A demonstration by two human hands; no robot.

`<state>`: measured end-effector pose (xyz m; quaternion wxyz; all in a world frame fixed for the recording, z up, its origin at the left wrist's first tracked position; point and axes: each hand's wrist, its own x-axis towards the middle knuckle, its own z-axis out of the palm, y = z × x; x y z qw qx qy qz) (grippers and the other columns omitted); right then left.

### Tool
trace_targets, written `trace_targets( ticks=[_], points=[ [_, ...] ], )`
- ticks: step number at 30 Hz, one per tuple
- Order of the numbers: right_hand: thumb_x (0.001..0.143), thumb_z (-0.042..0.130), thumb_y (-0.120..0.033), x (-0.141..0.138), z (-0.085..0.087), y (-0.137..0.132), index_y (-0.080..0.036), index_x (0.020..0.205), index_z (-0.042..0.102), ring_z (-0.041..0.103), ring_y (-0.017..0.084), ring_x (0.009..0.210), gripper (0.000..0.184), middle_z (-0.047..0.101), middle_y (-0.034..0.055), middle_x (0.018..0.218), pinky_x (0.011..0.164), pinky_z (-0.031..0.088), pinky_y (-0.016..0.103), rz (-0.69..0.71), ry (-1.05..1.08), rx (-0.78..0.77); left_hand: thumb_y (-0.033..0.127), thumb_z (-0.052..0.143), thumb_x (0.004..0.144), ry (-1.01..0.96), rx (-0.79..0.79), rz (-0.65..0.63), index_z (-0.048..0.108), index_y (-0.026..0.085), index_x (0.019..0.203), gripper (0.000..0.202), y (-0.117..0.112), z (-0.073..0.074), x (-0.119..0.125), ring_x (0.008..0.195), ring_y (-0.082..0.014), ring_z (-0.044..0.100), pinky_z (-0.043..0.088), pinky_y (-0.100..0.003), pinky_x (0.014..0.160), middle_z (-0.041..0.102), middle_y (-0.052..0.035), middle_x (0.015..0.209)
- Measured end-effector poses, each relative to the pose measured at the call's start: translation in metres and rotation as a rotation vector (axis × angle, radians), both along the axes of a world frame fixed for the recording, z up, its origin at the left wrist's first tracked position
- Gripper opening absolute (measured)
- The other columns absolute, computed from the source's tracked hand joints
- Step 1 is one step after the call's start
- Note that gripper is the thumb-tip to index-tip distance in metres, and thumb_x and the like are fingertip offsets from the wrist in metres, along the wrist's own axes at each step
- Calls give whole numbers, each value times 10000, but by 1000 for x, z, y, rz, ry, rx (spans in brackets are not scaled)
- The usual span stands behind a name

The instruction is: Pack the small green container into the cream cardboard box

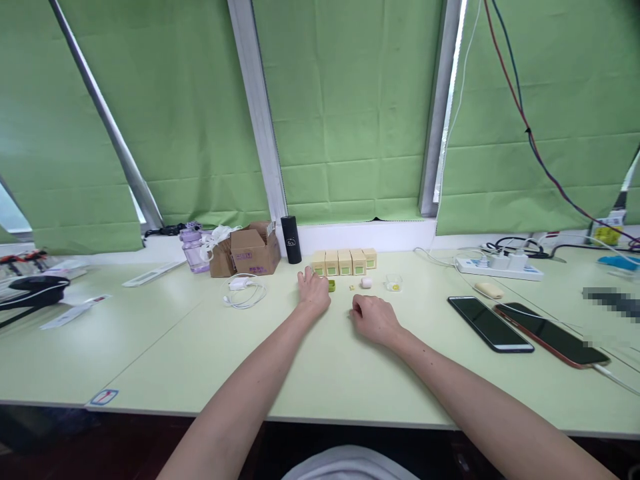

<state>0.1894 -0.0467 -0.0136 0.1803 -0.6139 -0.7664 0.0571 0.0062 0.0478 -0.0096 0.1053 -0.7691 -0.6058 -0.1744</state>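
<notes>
My left hand (pixel 313 291) reaches forward over the table, its fingers apart, just in front of a row of small cream boxes with green labels (pixel 345 263). A small green box (pixel 331 285) sits right beside its thumb side; whether they touch I cannot tell. My right hand (pixel 374 319) rests on the table with its fingers curled in, and what lies inside them, if anything, is hidden. Beyond it stand a small white cylindrical piece (pixel 367 283) and a clear little dish (pixel 394 284) with something yellow in it. A tiny yellowish bit (pixel 352 287) lies between the hands.
On the right lie two phones (pixel 490 325), a cream oval object (pixel 489 290) and a power strip (pixel 500 267) with cables. Towards the left are a white charger with cable (pixel 240 284), an open cardboard box (pixel 255 250), a purple bottle (pixel 194 251) and a black cylinder (pixel 291 240).
</notes>
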Motion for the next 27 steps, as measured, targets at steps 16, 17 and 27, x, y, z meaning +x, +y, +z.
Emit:
trace_targets(
  ticks=[16, 17, 27],
  points=[
    [965, 608, -225, 10, 2, 7, -249, 1204, 651, 704, 227, 961, 244, 782, 46, 1039, 661, 316, 307, -28, 128, 31, 67, 670, 708, 93, 69, -90, 714, 190, 865, 204, -30, 20, 18, 1322, -383, 483, 312, -542, 1095, 758, -166, 1042],
    [959, 612, -210, 11, 2, 8, -251, 1217, 642, 700, 226, 960, 262, 778, 43, 1044, 663, 321, 307, -32, 160, 44, 74, 667, 719, 75, 73, -120, 708, 186, 855, 181, -35, 22, 19, 1319, -382, 489, 326, -537, 1082, 757, -163, 1031],
    [844, 673, -139, 19, -14, 23, -299, 1335, 498, 668, 210, 1024, 545, 667, 53, 1319, 795, 522, 364, 116, 539, 247, 38, 657, 790, -132, 225, -438, 634, 227, 1025, 302, -69, 20, 12, 1350, -379, 468, 327, -590, 1109, 736, -94, 1113]
  ],
)
